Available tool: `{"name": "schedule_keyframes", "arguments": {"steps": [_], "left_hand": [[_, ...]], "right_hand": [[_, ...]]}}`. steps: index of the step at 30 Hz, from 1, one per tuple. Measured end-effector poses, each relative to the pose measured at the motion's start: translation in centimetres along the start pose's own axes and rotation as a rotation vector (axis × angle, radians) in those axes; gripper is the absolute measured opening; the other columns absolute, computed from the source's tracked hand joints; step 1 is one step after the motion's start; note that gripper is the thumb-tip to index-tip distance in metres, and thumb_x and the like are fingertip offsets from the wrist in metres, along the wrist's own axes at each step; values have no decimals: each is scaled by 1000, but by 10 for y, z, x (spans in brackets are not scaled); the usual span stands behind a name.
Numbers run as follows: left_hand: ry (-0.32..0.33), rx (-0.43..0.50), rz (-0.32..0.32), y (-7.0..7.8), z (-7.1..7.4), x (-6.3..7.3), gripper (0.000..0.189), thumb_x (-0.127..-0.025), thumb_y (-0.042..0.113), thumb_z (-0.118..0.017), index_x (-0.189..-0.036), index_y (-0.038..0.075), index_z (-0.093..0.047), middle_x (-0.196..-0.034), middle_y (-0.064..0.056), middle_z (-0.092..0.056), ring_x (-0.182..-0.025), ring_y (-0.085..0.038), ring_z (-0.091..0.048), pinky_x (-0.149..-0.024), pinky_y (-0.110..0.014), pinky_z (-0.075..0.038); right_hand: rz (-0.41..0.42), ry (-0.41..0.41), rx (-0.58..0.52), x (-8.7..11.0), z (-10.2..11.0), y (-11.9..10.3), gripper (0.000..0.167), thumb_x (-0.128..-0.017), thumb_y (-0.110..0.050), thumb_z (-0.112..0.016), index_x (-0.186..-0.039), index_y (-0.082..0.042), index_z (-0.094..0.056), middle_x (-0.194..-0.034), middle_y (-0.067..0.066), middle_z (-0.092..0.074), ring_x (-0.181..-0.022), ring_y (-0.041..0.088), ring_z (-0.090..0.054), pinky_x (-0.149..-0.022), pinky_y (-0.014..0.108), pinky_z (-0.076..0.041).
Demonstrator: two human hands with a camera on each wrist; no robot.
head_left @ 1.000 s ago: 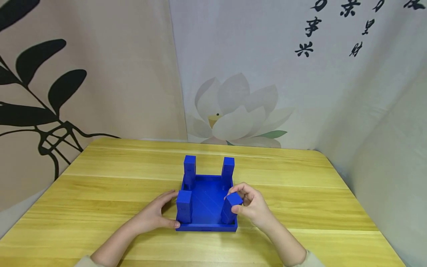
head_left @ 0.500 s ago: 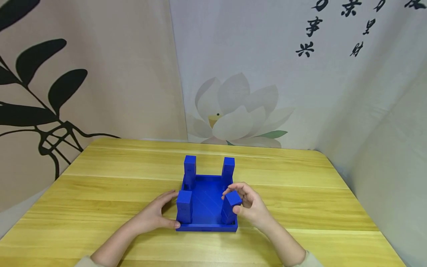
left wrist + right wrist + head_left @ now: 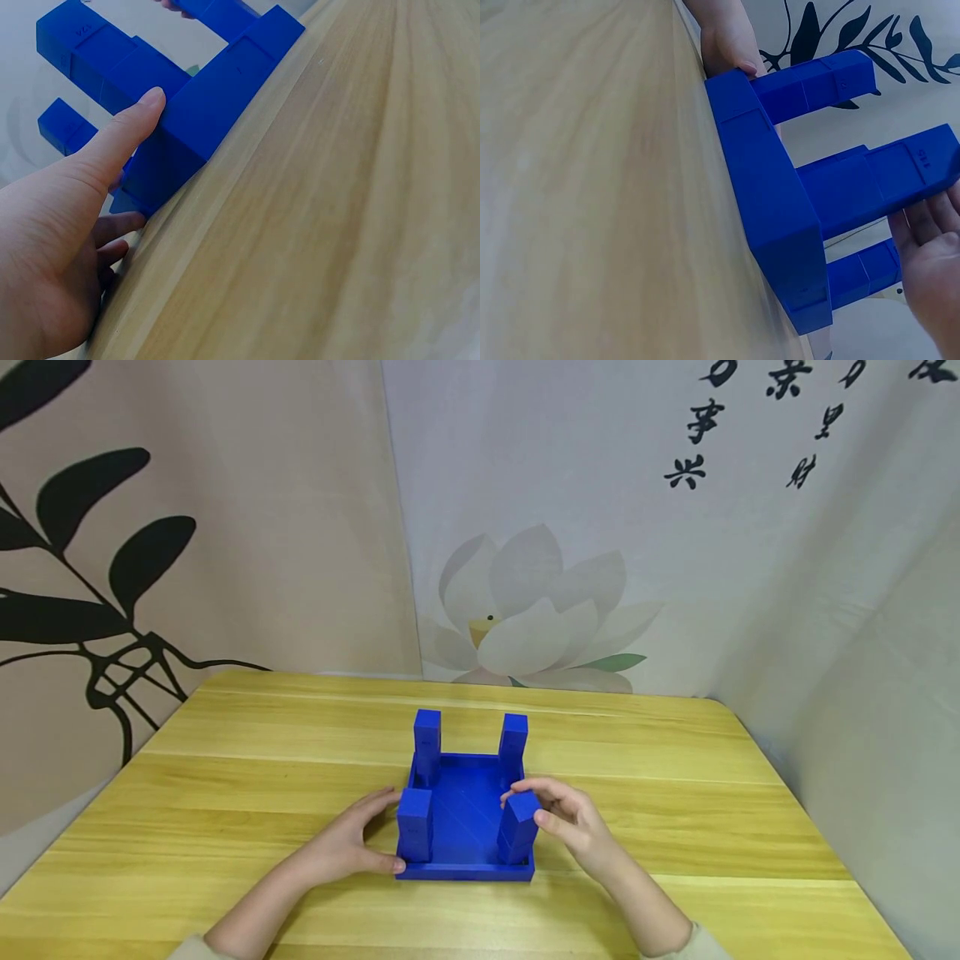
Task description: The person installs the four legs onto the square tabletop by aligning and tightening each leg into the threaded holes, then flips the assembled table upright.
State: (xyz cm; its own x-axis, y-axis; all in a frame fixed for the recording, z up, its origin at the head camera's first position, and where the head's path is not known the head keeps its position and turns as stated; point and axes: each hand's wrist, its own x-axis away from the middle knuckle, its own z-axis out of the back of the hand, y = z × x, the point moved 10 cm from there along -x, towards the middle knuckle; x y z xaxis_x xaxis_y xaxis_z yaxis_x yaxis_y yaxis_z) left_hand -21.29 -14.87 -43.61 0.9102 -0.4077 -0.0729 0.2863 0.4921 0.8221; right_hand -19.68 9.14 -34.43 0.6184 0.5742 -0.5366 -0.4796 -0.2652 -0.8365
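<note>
A shallow blue base (image 3: 468,818) with a raised rim lies on the table, and a square blue post stands at each corner. My left hand (image 3: 348,839) holds the base at its near left corner, thumb on the corner (image 3: 142,187) and fingers along the left side. Beside that hand is the near left post (image 3: 415,827). My right hand (image 3: 577,827) holds the top of the near right post (image 3: 519,827), its thumb at the right edge and fingertips behind. This post is nearly upright; its number marking shows in the right wrist view.
Two far posts, left (image 3: 427,747) and right (image 3: 513,747), rise from the back corners. The wooden table (image 3: 225,777) reaches back to a printed curtain (image 3: 540,485) with leaves, a lotus and black characters.
The top of the near right post has moved slightly left, from tilted to more upright. My right thumb has slid from its near face to its right edge. My left hand has stayed put.
</note>
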Motion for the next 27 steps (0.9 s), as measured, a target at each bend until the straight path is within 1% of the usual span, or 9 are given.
{"name": "schedule_keyframes", "arguments": {"steps": [2,4,7,10,12,17,23,27], "left_hand": [[-1,1,0,-1,0,0,96,-67,38,-86,-144,2,-40,-149,-28,-27,-134,-50,-22,-104,-67,-20],[-1,6,4,-1,0,0,96,-67,38,-86,-144,2,-40,-149,-28,-27,-135,-50,-22,-104,-66,-20],[-2,7,6,-2,0,0,97,-67,39,-86,-144,2,-40,-149,-28,-27,-135,-49,-22,-104,-66,-20],[1,7,5,-2,1,-1,97,-67,38,-86,-144,2,-40,-149,-28,-28,-135,-50,-22,-104,-66,-20],[0,5,1,-2,1,-1,97,-67,38,-86,-144,1,-40,-149,-28,-28,-135,-50,-22,-104,-66,-20],[-3,4,-1,-2,0,-1,97,-68,38,-86,-144,1,-40,-149,-28,-27,-135,-50,-22,-104,-66,-20],[-3,-3,-3,-2,0,-1,96,-68,38,-86,-144,1,-40,-149,-29,-27,-134,-50,-22,-104,-66,-20],[-4,-4,-3,-1,0,0,96,-68,39,-86,-144,1,-40,-149,-28,-28,-134,-50,-22,-104,-66,-20]], "right_hand": [[-1,6,12,0,1,-1,29,-96,2,-44,-123,12,-50,-117,15,-62,-111,24,-57,-88,27,-44],[0,9,23,-1,1,-2,27,-97,0,-46,-121,12,-51,-117,14,-63,-109,23,-58,-80,25,-44],[9,7,32,-1,1,-3,26,-97,-1,-48,-120,11,-51,-115,17,-62,-107,23,-58,-77,25,-44],[17,3,19,-2,0,-3,25,-96,0,-50,-118,12,-50,-114,22,-61,-109,25,-58,-82,27,-47],[18,5,10,-2,0,-3,24,-96,0,-51,-117,13,-49,-114,23,-60,-109,26,-58,-84,28,-48],[-3,27,-19,-2,1,-1,24,-94,0,-56,-113,13,-48,-116,16,-59,-110,24,-57,-86,27,-48],[-7,45,-53,-1,3,0,25,-92,-3,-61,-111,10,-50,-117,15,-58,-110,25,-57,-93,33,-48],[-61,75,-41,1,6,6,28,-90,-6,-65,-112,5,-51,-117,13,-58,-111,25,-56,-96,34,-45]]}}
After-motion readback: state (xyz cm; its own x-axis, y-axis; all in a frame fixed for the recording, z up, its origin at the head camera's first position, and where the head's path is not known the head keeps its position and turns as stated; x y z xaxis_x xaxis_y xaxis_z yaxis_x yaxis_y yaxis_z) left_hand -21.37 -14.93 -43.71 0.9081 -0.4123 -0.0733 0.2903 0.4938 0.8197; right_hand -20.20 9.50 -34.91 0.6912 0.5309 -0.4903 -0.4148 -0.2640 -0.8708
